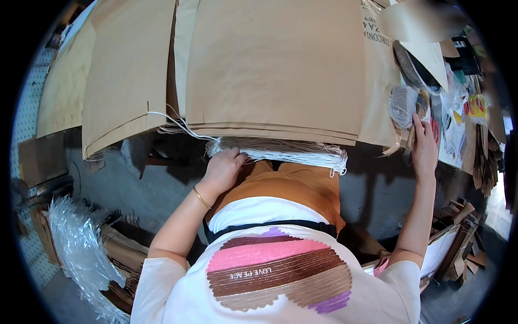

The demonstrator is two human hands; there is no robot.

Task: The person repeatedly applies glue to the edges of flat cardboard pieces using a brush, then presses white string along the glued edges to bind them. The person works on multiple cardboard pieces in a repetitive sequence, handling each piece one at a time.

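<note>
My left hand (225, 164) is at the left end of a bundle of thin white cords (297, 155) lying across my lap, its fingers closed on some of them. From that end a loose pair of white cords (181, 123) runs up onto the left stack of brown paper sheets (127, 70). Off to the right, my right hand (424, 141) grips the wooden handle of what looks like a brush (422, 102). Beside the brush sits a plastic-wrapped lump (403, 107). A large stack of brown paper (275, 65) lies straight ahead.
Scissors with red handles (434, 129), plastic bags (456, 94) and paper scraps crowd the right side. Strips of brown card (483, 159) hang at the far right. Shiny clear plastic strands (75, 237) fill the lower left, and a box of scraps (448, 243) stands lower right.
</note>
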